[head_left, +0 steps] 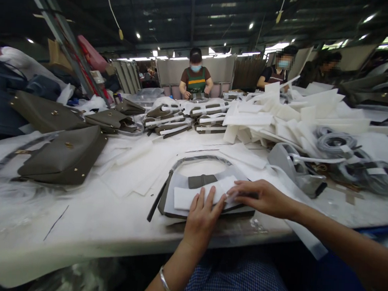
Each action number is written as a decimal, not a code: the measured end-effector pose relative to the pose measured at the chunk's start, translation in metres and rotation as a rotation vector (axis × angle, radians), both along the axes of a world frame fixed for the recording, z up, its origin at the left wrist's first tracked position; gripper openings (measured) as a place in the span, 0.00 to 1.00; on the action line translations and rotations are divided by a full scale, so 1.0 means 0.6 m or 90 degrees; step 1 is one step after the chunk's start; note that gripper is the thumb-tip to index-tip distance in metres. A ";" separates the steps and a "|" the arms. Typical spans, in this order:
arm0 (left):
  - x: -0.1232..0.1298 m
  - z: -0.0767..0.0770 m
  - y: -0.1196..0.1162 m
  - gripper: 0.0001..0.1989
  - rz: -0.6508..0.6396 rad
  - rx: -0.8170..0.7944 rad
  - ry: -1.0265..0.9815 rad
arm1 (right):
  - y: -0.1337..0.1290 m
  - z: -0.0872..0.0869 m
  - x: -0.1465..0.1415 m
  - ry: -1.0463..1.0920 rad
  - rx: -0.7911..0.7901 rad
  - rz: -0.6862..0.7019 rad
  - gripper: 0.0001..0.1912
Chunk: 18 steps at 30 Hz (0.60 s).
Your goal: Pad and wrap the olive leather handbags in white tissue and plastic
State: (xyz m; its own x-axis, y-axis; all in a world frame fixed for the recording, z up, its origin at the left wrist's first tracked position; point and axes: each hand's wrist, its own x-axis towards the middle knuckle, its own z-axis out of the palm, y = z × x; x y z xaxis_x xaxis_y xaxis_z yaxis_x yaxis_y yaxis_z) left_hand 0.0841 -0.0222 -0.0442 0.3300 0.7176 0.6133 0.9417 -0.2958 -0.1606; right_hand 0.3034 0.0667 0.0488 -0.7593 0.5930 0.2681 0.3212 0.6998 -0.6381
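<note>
A dark olive handbag (168, 193) lies flat on the table in front of me, its wrapped handle (193, 158) curving away at the far side. Across the bag rests a white foam strip (185, 198), below a small olive flap (198, 181). My left hand (205, 211) lies on the strip with its fingers spread, pressing it down. At the strip's right end, my right hand (257, 196) has its fingers drawn together against the edge. What those fingers pinch is too blurred to make out.
Finished-looking olive bags (62, 157) stand at left. Stacked wrapped bags (169, 119) sit farther back. White foam sheets (284, 112) pile up at right, near a tape dispenser (289, 164) and coiled grey straps (335, 141). A masked co-worker (195, 80) works across the table.
</note>
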 end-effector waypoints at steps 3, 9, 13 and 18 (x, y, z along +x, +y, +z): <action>0.000 0.009 -0.001 0.31 0.005 -0.042 -0.019 | -0.026 -0.034 0.010 0.006 0.204 0.086 0.17; 0.009 0.039 -0.006 0.40 -0.002 -0.126 -0.017 | -0.044 -0.070 0.022 -0.035 0.454 0.093 0.15; 0.012 0.043 -0.008 0.37 -0.002 -0.139 -0.003 | -0.080 -0.082 0.048 -0.016 0.485 0.099 0.22; 0.011 0.041 -0.010 0.38 -0.004 -0.153 0.002 | -0.115 -0.134 0.064 -0.064 0.430 0.046 0.24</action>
